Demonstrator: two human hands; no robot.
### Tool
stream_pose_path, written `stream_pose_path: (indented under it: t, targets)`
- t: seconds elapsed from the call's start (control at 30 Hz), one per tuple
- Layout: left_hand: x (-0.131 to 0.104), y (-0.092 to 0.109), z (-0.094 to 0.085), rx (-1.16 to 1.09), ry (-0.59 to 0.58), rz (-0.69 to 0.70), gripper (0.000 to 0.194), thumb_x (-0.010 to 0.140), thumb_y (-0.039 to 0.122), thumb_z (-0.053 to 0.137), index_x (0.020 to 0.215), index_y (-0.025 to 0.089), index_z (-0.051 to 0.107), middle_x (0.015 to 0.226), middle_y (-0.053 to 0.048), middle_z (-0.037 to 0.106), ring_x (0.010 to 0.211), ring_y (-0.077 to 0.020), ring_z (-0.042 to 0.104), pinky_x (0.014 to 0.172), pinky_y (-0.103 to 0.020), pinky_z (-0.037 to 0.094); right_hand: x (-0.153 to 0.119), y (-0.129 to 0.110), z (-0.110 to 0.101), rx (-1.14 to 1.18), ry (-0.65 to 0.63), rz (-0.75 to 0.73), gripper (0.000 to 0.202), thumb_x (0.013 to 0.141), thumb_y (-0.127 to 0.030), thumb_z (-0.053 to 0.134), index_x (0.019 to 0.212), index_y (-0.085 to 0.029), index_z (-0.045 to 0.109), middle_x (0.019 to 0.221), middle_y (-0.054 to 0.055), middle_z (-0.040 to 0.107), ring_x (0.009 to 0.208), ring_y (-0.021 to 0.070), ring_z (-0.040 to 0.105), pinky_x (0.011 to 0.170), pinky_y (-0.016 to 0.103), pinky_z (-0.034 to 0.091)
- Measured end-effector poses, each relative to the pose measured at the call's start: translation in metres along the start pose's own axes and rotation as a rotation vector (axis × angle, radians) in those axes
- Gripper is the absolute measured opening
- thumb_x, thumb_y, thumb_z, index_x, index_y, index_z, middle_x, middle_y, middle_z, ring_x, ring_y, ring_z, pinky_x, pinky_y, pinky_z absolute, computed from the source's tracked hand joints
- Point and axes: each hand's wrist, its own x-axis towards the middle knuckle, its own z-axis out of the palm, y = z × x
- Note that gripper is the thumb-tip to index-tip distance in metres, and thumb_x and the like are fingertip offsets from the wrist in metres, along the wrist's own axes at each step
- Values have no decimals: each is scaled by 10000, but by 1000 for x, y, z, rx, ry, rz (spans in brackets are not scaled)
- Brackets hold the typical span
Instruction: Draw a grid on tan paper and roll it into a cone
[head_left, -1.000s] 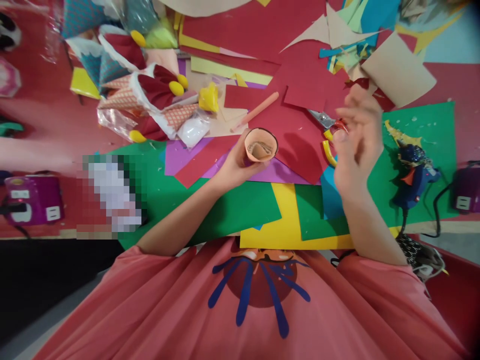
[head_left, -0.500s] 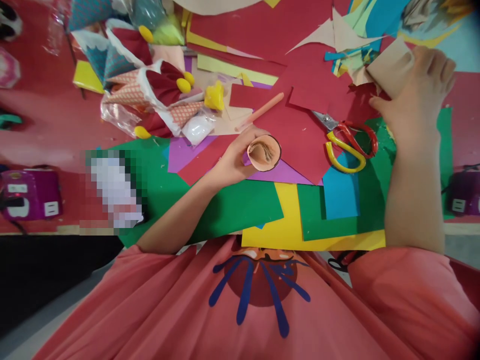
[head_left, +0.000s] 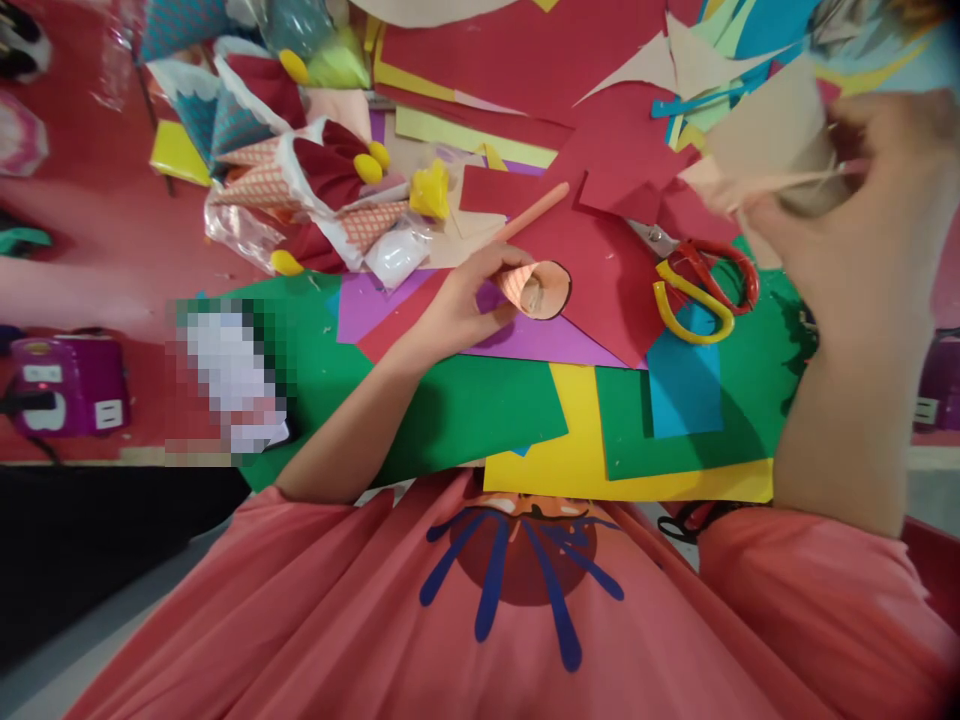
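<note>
Near the middle of the table my left hand [head_left: 469,305] is closed around a small paper cone [head_left: 541,290]. The cone is peach with a checked outside and a dark rim; its open mouth faces right and toward me, and crumpled paper seems to be inside. At the upper right my right hand [head_left: 862,200], smeared by motion, grips beige paper scraps [head_left: 780,135] raised above the table. Red-and-yellow-handled scissors [head_left: 697,280] lie between the two hands on coloured paper, blades pointing up-left. Just beyond the cone rests a peach paper stick [head_left: 544,208].
Finished-looking patterned cones [head_left: 300,190] with white trim and yellow ovals pile up at the upper left. A pixelated phone-like object [head_left: 236,380] lies left of my arm. Green sheets [head_left: 480,410], a blue piece [head_left: 684,385] and a yellow sheet [head_left: 577,430] cover the near edge. A purple power socket box [head_left: 67,385] stands far left.
My right hand has lifted the beige paper off the pile and moved slightly right. My left hand has tilted the cone, so its checked side now shows.
</note>
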Motion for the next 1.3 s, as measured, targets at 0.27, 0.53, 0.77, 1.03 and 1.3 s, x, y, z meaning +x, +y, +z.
stream_pose_path:
  t: [0.27,0.53,0.77,1.03,1.3]
  targets:
    - [1,-12,-4,467,118,-11,334,742,79,568,1028,251,594,1008,-44,646,994,-242,607,887,-399,488,-73,-58,9,3,-307,-136,457,758,-246,705,1186,-127,595,1134,173,615,1099,348,600,906,493,521]
    - [-4,-19,-4,615,112,-94,583,735,45,571,1271,269,521,1176,-60,578,1153,-269,527,1062,-468,405,-84,-53,10,148,-434,-42,618,829,-519,622,1357,-237,472,1353,156,529,1255,371,518,997,563,458]
    - [-5,-1,2,601,200,139,571,764,29,518,1314,178,487,1243,-110,563,1184,-255,517,1052,-451,411,-86,-50,11,185,-471,-3,630,848,-490,598,1411,-257,439,1405,134,535,1301,373,495,1043,601,412]
    - [-19,26,23,529,64,427,221,895,152,450,1038,213,607,843,-16,681,768,-138,652,669,-256,494,-84,-40,17,644,-184,227,517,795,-317,680,1286,-191,578,1309,115,627,1199,281,594,1000,441,475]
    - [-19,33,39,-224,-161,-217,360,930,453,526,1140,164,566,1056,-84,683,905,-153,675,735,-241,537,-92,-69,38,1437,-500,834,482,586,-419,731,1006,-233,587,905,52,726,892,273,698,609,363,587]
